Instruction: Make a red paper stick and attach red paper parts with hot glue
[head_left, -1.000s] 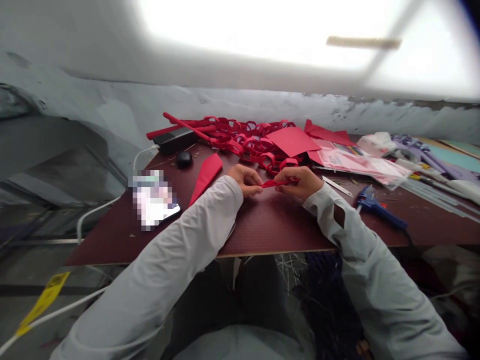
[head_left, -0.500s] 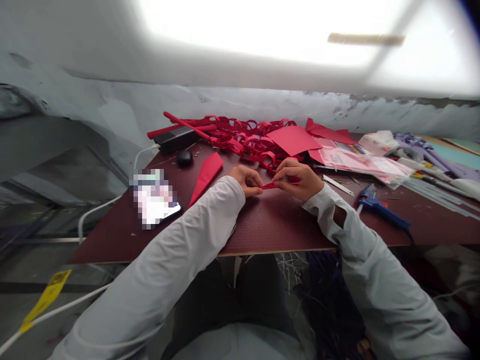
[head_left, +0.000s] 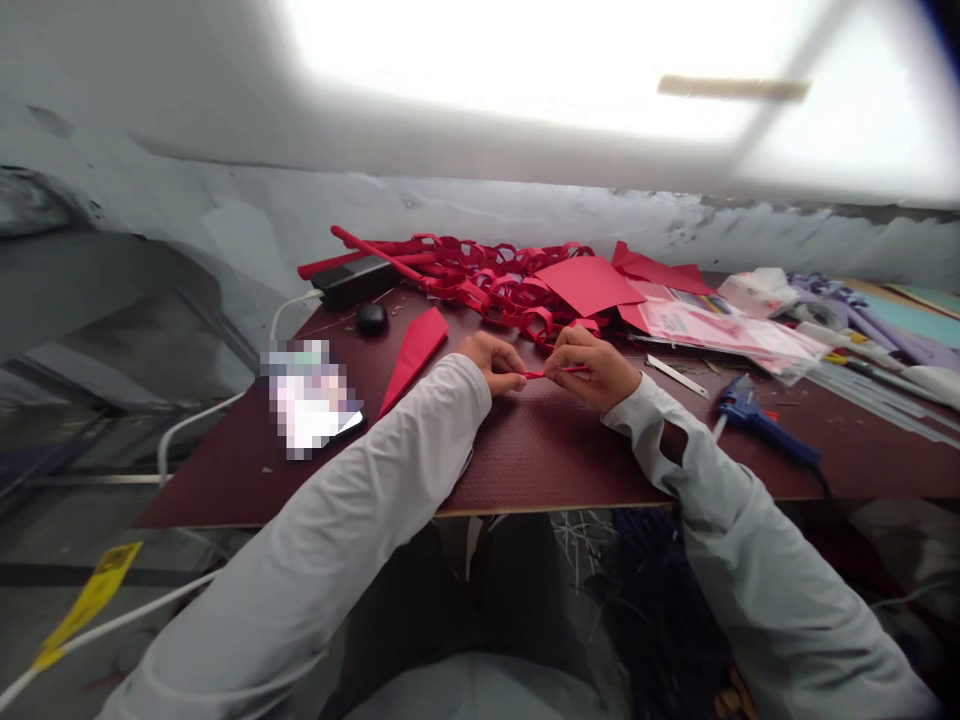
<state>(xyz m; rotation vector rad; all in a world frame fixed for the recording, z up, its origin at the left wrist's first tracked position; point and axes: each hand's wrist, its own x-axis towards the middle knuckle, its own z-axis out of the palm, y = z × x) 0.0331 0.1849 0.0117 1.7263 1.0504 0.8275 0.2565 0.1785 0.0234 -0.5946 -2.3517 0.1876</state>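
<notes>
The left hand [head_left: 491, 362] is closed in a pinch on one end of a narrow red strip [head_left: 535, 375]; the right hand [head_left: 592, 365] is likewise closed, fingertips gripping the other end. The strip spans the short gap between them, above the near part of the bench [head_left: 525, 470]; whether it touches the surface cannot be told. The step in hand is judged to be folding or creasing the strip; the next move calls for an even pinch at both ends and aligned edges. Just beyond the hands lies a heap of linked red loops [head_left: 480, 292], with a flat red sheet [head_left: 591, 285] on it. A folded red piece [head_left: 415, 350] rests beside the left hand. To the right lie a pale blade [head_left: 677, 377] and, farther out, a blue glue gun [head_left: 765, 420].
</notes>
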